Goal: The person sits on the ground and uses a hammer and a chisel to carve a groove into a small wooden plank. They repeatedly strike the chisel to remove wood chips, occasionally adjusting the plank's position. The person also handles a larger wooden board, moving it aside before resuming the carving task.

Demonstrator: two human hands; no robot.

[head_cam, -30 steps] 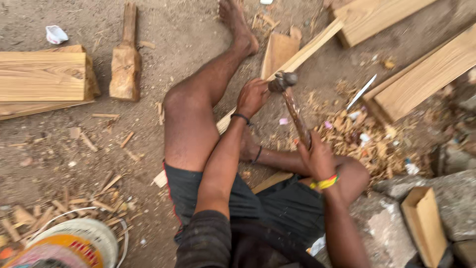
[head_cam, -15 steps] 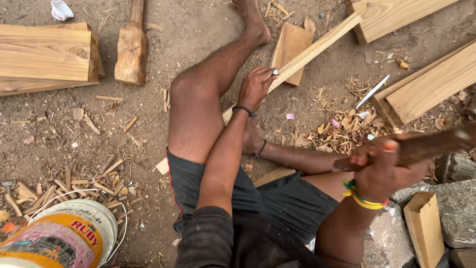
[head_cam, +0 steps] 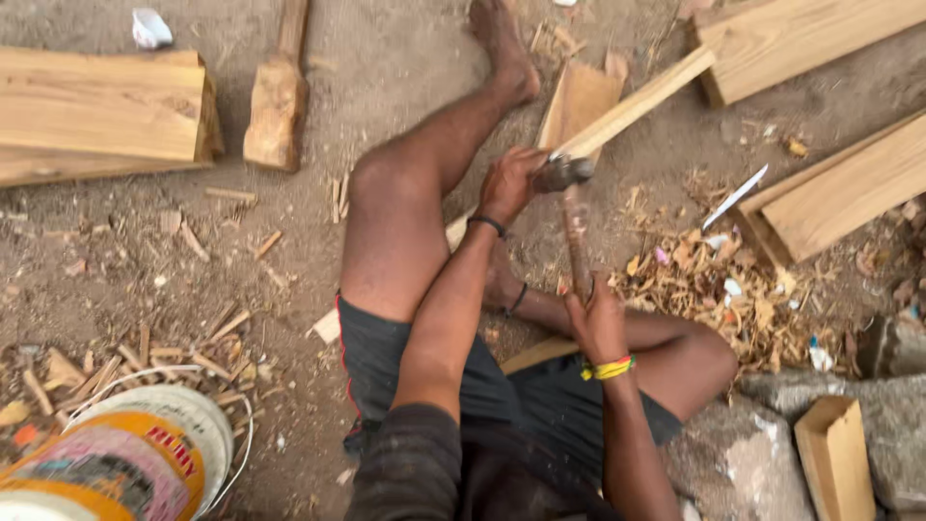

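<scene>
Wooden strip (head_cam: 632, 101) lies slanted across the dirt ground (head_cam: 289, 251), over the person's outstretched leg, its far end near the planks (head_cam: 830, 193); the left hand (head_cam: 509, 183) is clenched on it, pinning it down. Right hand (head_cam: 596, 323) grasps the handle of a hammer (head_cam: 569, 207) whose head sits right on the strip beside the left fingers. Judging by this, a striking step is in hand (thumb very close), so the next blow calls for a steady hold and careful aim.

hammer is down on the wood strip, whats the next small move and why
Probably lift the hammer back up for another blow. Its head sits on the long wood strip, right beside the left hand that pins the strip down. The right hand has its grip low on the handle, suited to a full swing.
</scene>
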